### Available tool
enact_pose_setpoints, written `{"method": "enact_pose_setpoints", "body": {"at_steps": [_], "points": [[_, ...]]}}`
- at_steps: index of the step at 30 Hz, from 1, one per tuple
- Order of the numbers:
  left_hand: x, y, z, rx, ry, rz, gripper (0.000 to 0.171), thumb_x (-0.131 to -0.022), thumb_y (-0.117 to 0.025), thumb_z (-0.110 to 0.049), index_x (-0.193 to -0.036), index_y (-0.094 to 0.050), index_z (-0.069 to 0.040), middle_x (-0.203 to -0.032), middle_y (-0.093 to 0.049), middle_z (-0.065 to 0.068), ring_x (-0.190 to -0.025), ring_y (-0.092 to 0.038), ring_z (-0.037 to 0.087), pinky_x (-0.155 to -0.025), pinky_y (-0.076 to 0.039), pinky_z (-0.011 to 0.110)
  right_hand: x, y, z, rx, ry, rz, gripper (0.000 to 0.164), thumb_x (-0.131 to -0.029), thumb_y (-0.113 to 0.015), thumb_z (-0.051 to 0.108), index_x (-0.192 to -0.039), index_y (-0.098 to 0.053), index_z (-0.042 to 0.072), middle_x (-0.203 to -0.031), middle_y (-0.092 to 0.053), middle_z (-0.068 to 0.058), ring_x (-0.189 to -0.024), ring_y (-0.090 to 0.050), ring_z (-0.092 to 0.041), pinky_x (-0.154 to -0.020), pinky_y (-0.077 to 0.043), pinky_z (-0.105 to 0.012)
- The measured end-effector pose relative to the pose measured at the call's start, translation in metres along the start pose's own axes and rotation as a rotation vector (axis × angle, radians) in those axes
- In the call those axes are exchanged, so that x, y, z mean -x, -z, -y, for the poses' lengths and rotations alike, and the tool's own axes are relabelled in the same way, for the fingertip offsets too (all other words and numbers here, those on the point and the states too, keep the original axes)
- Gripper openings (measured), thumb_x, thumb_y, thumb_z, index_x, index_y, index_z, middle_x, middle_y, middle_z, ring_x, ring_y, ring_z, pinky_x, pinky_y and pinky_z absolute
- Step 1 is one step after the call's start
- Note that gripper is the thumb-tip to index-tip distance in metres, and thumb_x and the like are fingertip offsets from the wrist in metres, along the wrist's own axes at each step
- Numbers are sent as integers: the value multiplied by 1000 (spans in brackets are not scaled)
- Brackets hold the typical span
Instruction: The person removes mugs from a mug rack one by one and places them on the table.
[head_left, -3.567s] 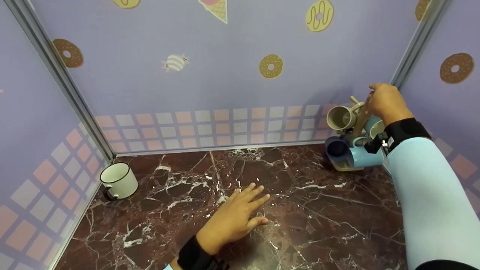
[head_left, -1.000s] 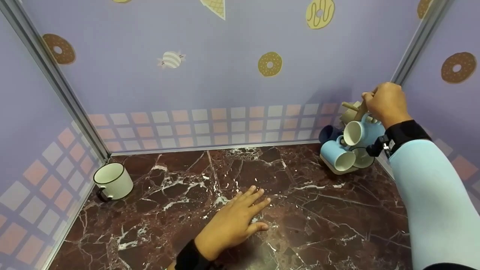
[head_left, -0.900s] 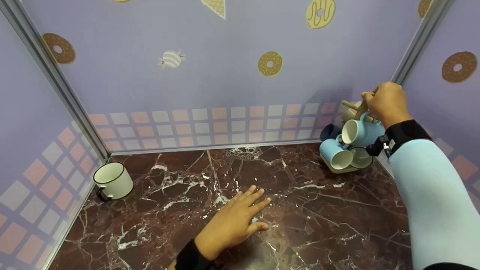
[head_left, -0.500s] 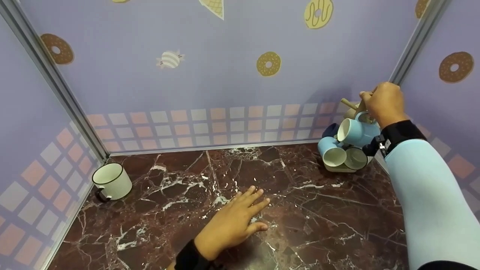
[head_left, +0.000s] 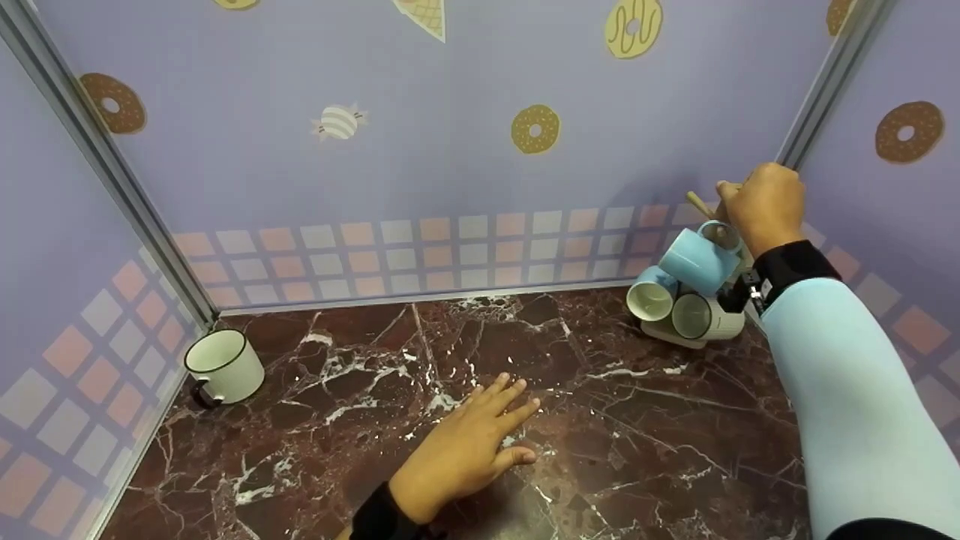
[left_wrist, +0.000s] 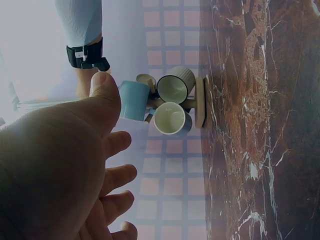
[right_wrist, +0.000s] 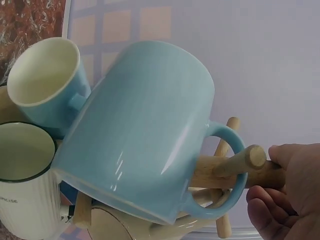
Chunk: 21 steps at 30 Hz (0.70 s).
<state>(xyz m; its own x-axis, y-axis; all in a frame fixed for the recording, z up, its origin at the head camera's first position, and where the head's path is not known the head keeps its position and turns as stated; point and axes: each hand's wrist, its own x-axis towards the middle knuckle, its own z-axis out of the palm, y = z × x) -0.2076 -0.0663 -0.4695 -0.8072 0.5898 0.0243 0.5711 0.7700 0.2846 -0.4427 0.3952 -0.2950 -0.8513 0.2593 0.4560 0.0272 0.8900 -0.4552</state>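
Note:
At the back right, my right hand [head_left: 769,206] grips the top of the post of a wooden mug tree [right_wrist: 235,164], whose several pegs hold mugs. A light blue mug [head_left: 694,262] hangs by its handle on an upper peg, close below the hand. Lower down are a second light blue mug [head_left: 651,298] and a white ribbed mug with a dark rim [head_left: 724,322]. Behind them a cream mug [right_wrist: 110,225] shows partly in the right wrist view. My left hand [head_left: 465,450] is held palm down over the tabletop, fingers spread, holding nothing.
A white enamel mug [head_left: 236,371] with a black rim and handle stands upright at the back left, beside the left wall. The dark red marbled tabletop [head_left: 337,457] meets purple patterned walls [head_left: 450,150] on three sides.
The mug tree has turned under my right hand: the light blue mugs have swung leftward, the ribbed mug has come round in front, and the navy mug is now hidden. My left hand stays put.

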Motion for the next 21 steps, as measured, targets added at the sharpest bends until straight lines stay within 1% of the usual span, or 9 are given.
{"method": "enact_pose_setpoints", "body": {"at_steps": [6, 8, 9, 10, 12, 14, 15, 18, 21], "points": [[0, 1, 0, -2, 3, 5, 80, -108, -47, -75, -177, -36, -37, -190, -18, -3, -179, -19, 29, -143, -25, 58, -1, -2, 1, 6, -23, -2, 60, -110, -73, 42, -62, -75, 5, -55, -64, -7, -64, -64, -30, -48, -41, -29], [0, 1, 0, -1, 5, 5, 81, -107, -47, -75, -177, -36, -37, -190, -19, -3, -179, -19, 29, -143, -25, 58, 0, -3, 1, -2, -35, -7, 60, -110, -73, 43, -63, -75, 5, -58, -68, -12, -68, -68, -35, -49, -43, -30], [1, 1, 0, -4, 6, 4, 81, -107, -47, -75, -177, -36, -37, -190, -19, -3, -179, -20, 29, -143, -24, 58, 1, -4, 1, -7, -41, -13, 59, -110, -73, 44, -66, -77, 4, -63, -72, -15, -73, -71, -39, -51, -46, -32], [1, 1, -1, -7, 5, 4, 81, -107, -48, -75, -177, -37, -36, -190, -20, -3, -178, -20, 29, -144, -24, 57, 2, -5, 1, -17, -48, -16, 58, -110, -72, 45, -71, -78, 2, -70, -76, -20, -79, -73, -43, -55, -50, -35], [2, 1, -1, -16, -2, 8, 80, -107, -49, -74, -177, -38, -35, -190, -20, -3, -178, -21, 29, -144, -24, 57, 4, -7, 1, -44, -64, -12, 56, -111, -70, 47, -89, -83, -3, -93, -83, -26, -95, -76, -50, -67, -60, -44], [2, 1, -2, -24, -13, 10, 79, -108, -51, -72, -176, -39, -35, -189, -21, -3, -178, -21, 29, -144, -24, 57, 8, -9, 2, -74, -75, -6, 57, -112, -68, 48, -111, -83, -7, -115, -82, -31, -109, -75, -53, -83, -64, -52], [3, 2, -3, -27, -19, 11, 79, -108, -51, -72, -176, -39, -35, -189, -21, -3, -178, -22, 29, -144, -24, 56, 10, -9, 2, -88, -81, 0, 59, -113, -66, 48, -121, -81, -8, -123, -80, -33, -114, -74, -54, -90, -64, -56], [3, 2, -4, -23, -29, 6, 79, -108, -52, -72, -176, -39, -34, -189, -21, -4, -178, -21, 28, -144, -24, 57, 15, -8, 1, -131, -106, 18, 64, -115, -61, 51, -134, -77, -8, -133, -76, -34, -120, -73, -52, -100, -63, -59], [2, 3, -4, -22, -19, -4, 81, -107, -47, -75, -176, -39, -34, -190, -20, -4, -178, -22, 28, -144, -24, 57, 20, -5, -2, -184, -147, 29, 74, -115, -55, 59, -146, -71, -6, -145, -71, -33, -131, -69, -51, -110, -60, -60]]}}
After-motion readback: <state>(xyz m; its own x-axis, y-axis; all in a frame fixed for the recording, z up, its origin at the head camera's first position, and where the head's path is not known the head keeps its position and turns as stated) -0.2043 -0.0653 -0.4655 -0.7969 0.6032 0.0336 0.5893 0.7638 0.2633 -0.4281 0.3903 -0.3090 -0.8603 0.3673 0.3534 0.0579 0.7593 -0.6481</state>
